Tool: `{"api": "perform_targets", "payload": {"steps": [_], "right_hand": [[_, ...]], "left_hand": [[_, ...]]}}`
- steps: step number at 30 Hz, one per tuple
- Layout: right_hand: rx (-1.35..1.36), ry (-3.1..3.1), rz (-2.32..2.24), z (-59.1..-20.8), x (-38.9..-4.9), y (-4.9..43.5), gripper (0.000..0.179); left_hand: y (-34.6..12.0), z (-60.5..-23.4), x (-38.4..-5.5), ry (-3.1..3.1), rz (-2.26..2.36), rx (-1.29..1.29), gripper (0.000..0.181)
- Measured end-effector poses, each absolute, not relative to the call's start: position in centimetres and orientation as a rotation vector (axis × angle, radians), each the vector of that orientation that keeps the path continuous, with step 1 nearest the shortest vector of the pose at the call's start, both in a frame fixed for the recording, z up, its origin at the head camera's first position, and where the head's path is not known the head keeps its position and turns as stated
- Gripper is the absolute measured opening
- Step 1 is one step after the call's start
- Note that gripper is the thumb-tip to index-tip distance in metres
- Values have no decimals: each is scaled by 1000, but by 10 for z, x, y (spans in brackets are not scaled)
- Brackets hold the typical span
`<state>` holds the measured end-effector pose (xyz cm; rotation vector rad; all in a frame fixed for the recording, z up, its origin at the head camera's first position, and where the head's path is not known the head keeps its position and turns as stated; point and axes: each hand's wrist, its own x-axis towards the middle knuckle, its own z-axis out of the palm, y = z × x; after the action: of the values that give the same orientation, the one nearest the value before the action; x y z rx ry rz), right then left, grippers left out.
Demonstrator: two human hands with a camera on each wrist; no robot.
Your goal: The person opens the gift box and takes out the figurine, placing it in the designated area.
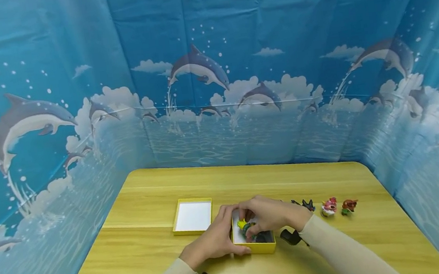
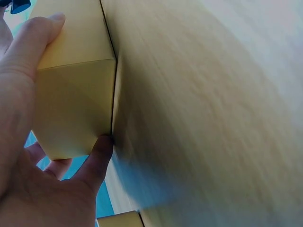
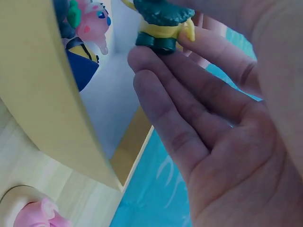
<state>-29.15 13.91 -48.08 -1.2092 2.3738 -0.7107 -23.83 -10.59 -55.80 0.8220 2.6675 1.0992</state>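
A yellow box (image 1: pixel 263 247) with a white inside stands on the table. My left hand (image 1: pixel 216 237) grips its left end, thumb on the front wall (image 2: pixel 78 35) and fingers wrapped round the far side. Over the box's opening, my right hand (image 1: pixel 269 213) holds a small figurine (image 3: pixel 160 34) with a yellow body, a dark green collar and dark green legs. Its fingertips lie behind the figurine; the upper part is hidden in the right wrist view. Inside the box sit a pink figurine (image 3: pixel 93 29) and a dark blue piece (image 3: pixel 81 71), close to one wall.
A shallow yellow lid (image 1: pixel 192 216) with a white inside lies left of the box. Right of it, a black figurine (image 1: pixel 308 205), a pink one (image 1: pixel 329 207) and a brown one (image 1: pixel 349 206) stand in a row. A dolphin-printed curtain (image 1: pixel 220 141) surrounds the table.
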Motion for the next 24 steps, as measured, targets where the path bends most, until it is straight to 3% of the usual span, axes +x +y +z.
{"api": "perform_targets", "payload": {"steps": [15,24], "right_hand": [[-1327,2487,-857,-485,-279,155,23],[-1244,2497,-919,-488,-269,158,23]], "left_hand": [[-105,-560,-241,2674,1094,833,118],[-105,-560,-241,2678,1077,823,120]]}}
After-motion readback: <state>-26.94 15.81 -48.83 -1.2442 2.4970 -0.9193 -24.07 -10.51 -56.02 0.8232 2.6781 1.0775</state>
